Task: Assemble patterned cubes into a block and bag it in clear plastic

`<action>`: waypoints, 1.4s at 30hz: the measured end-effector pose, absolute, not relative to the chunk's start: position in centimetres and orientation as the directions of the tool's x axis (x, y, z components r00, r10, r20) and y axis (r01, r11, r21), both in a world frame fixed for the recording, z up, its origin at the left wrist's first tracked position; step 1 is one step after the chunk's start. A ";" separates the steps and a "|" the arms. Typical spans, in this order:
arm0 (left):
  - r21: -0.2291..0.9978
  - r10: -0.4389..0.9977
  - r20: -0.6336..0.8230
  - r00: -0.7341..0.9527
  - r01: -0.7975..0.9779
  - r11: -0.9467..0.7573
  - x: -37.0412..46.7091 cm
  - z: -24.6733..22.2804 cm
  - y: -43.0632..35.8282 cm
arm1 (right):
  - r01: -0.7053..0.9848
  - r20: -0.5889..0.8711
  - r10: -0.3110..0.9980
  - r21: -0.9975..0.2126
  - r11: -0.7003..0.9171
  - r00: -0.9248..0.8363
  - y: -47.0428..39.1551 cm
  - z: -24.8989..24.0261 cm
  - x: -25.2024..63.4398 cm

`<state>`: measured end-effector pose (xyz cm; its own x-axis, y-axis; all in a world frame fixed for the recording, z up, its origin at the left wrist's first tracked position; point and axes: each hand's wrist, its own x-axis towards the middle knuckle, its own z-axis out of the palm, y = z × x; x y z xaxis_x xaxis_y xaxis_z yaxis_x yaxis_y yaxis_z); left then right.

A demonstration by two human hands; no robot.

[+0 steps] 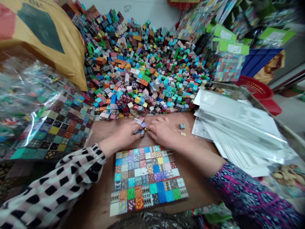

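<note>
My left hand (125, 136) is closed around a few small patterned blocks (139, 131) at the table's far edge, beside the heap. Fingers bent, my right hand (161, 129) meets it there, a small yellowish block (146, 129) at its fingertips, partly hidden. Between the two hands shows a purple block (143, 125). Just below them lies a flat rectangular layer of mixed patterned cubes (147, 176), laid in rows with an uneven right edge. To the right of my right hand sits a single grey-green cube (182, 126) with a small pale scrap (183, 134) near it.
A big heap of loose blocks (143, 76) rises against the wall. Bagged blocks (59, 127) and a yellow sack (47, 38) stand left. White sheets and clear bags (240, 127) lie right. Behind them are green-topped packs (227, 63) and a red basket (256, 87).
</note>
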<state>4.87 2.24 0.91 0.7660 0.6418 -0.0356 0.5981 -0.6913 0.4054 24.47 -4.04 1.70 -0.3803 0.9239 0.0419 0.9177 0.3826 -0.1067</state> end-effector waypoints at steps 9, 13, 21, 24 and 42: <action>0.436 0.617 -0.057 0.785 0.576 -0.692 3.1 0.9 2.9 | 0.922 0.036 0.928 -0.112 0.372 -0.370 -2.9 0.4 24.3; 0.446 0.635 -0.044 0.771 0.584 -0.678 3.0 0.6 3.0 | 0.922 0.057 0.932 -0.134 0.363 -0.358 -3.3 1.4 24.0; 0.425 0.652 -0.031 0.757 0.601 -0.677 3.5 0.5 3.0 | 0.930 -0.044 0.934 -0.119 0.348 -0.355 -3.2 3.1 23.9; 0.409 0.651 -0.031 0.758 0.604 -0.684 3.6 0.5 3.0 | 0.931 -0.048 0.934 -0.105 0.348 -0.355 -2.8 3.0 23.9; 0.367 0.712 -0.012 0.702 0.666 -0.650 4.2 0.8 2.8 | 0.914 0.014 0.925 -0.149 0.378 -0.381 -2.0 1.8 23.3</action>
<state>4.23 2.77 0.83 0.7020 0.7121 -0.0125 0.6657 -0.6498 0.3670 23.29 -2.01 1.77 -0.3808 0.9246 0.0137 0.9136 0.3785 -0.1486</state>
